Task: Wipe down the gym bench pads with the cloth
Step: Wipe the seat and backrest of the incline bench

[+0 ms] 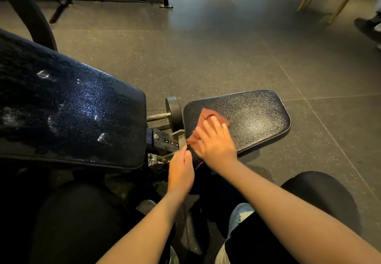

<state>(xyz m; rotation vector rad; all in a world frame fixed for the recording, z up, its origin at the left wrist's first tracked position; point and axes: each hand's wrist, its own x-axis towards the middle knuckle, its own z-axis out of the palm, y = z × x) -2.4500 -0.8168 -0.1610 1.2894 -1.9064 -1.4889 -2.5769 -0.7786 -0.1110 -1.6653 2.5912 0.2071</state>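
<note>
Right hand (215, 142), fingers spread, presses rust cloth (206, 116) on seat pad (253, 117); looks soft, limp, best palmed flat. Left hand (181, 172) at pad's near edge: finger state unclear.

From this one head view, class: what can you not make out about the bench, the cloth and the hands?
All in the head view:
1. Back pad: its left end is cut off by the picture's edge.
2. Cloth: much of it lies hidden under the right hand.
3. Left hand: whether its fingertips grip anything is lost in shadow by the seat pad.
4. Shoe: its wearer is cut off at the right edge.
</note>
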